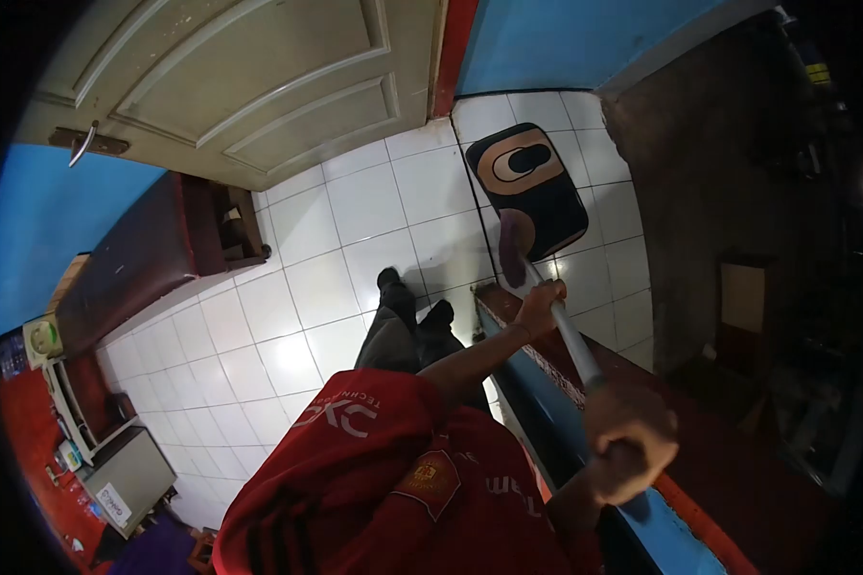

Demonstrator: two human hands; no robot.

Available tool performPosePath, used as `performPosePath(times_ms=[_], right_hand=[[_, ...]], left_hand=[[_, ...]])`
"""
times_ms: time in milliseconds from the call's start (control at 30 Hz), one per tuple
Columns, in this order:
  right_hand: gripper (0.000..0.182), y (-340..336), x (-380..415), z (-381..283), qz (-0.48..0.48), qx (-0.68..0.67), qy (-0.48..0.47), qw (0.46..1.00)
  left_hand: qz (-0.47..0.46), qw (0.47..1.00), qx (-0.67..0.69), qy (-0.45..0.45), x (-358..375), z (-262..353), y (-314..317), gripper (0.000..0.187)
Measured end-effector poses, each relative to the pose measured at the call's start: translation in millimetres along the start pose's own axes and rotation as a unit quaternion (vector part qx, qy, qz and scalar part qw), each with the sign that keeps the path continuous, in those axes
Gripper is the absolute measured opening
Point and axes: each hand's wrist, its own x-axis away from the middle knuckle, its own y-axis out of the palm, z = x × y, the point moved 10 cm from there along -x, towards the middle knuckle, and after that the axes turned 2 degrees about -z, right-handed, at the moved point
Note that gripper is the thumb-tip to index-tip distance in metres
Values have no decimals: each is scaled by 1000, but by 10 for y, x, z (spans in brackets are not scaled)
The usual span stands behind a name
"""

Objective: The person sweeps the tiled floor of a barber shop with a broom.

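Note:
A broom with a purple head and a pale grey handle slants across the right of the view. My left hand is closed round the handle just above the head. Nearer to the camera, my right hand is wrapped round the upper handle, somewhat blurred. The broom's head overlaps the lower left edge of a black and tan doormat on the white tiles.
A panelled door stands at the upper left, with a dark brown padded bench below it. A low blue wall with a red top runs along my right side. Beyond it lies a dark area. My feet are on the tiled floor.

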Motion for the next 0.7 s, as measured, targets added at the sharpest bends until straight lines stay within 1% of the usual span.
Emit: performPosePath(times_ms=[33,67,100,167,200,233,267,300,333,433,500,567,633,700], right_hand=[[2,89,40,106,-5,18,27,999],[2,163,21,75,-10,40,11,999],[2,221,-8,34,-14,61,-4,998],[4,120,-26,-124,39,97,-30,994],[8,55,-26,-118,11,12,-44,999],[13,-39,-40,-246,54,48,-35,997],[18,-71,-102,-418,18,7,-60,998],[26,-235,-35,-584,24,7,-38,999],[26,-337,-16,-796,25,0,-39,999],[26,-340,-71,-1390,19,-20,-81,996],[27,-349,-115,-1632,40,-33,-100,994],[27,-398,-151,-1602,76,-43,-90,992],[27,-443,-147,-1374,120,-69,-69,988],[28,-328,-170,-852,185,-107,-9,977]], left_hand=[[-17,999,43,4,1,-112,53,13],[-37,998,35,21,-23,-166,84,12],[-31,998,41,22,-30,-214,128,12],[8,994,12,107,-41,111,32,15],[-24,999,24,0,-66,45,83,20],[-20,999,26,1,-89,230,20,20],[-23,998,-7,58,-116,564,-33,23],[-28,993,-39,111,-96,900,-70,27],[-29,993,-35,109,-58,1140,-145,27],[-53,992,-20,113,96,1758,-451,25],[-58,990,-83,98,240,1909,-741,25],[-106,988,-114,2,372,1704,-1017,29],[-117,981,-143,-68,461,1571,-1473,36],[-62,975,-207,-48,455,1686,-2102,36]])
